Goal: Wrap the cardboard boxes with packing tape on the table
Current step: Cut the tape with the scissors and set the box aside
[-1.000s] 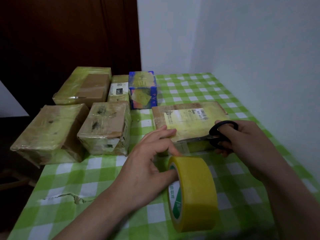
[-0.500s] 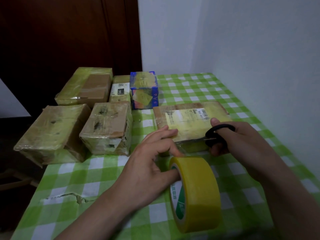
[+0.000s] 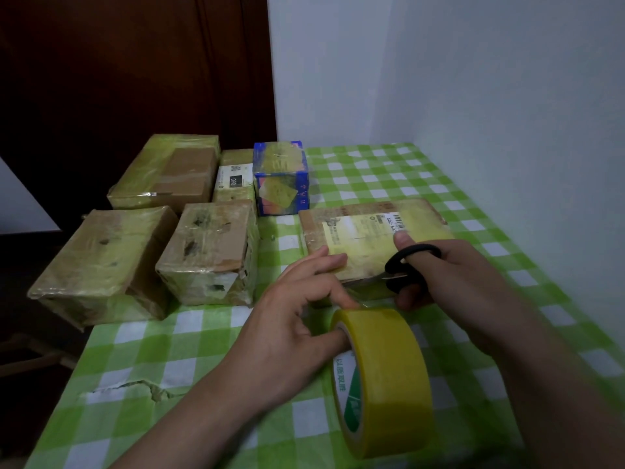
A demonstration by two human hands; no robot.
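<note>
Checked table (image 3: 169, 350), right edge: flat box (image 3: 365, 228) nearly taped.
At its near edge my left hand (image 3: 297, 319) grips the roll (image 3: 389, 377), right hand (image 3: 449, 279) the scissors (image 3: 406, 265). Five boxes (image 3: 209, 252) at left look wrapped; I judge one cut remains.

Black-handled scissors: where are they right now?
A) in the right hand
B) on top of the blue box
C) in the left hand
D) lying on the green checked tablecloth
A: the right hand has thumb and fingers through the loops of the black-handled scissors, blades at the near edge of the flat labelled cardboard box, while the left hand holds the roll of yellow packing tape.
</note>
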